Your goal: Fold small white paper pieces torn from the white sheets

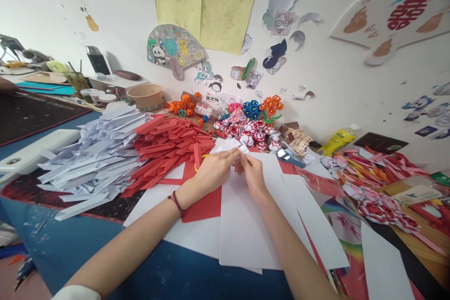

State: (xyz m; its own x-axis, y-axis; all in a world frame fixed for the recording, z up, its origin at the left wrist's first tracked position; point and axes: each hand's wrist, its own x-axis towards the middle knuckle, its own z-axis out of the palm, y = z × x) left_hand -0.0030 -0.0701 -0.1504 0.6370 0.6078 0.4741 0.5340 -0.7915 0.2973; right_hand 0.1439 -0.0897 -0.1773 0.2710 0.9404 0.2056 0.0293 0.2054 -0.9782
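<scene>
Over the middle of the table my left hand (218,166) and my right hand (252,171) meet at the fingertips. Both are closed on a small piece of white paper (243,149), most of it hidden by the fingers. White paper sheets (242,225) and red paper (204,207) lie beneath my hands. Left of them is a heap of folded red paper strips (168,145), and beyond it a larger heap of folded white paper strips (91,150). Just behind the fingers are red and white paper flowers (258,135).
Blue and orange flowers (251,109) stand against the wall. A yellow bottle (339,139) leans at the right, near a pile of coloured strips (383,168). A tan bowl (145,96) and a black thermos (97,60) are at the back left. A white case (42,150) lies left.
</scene>
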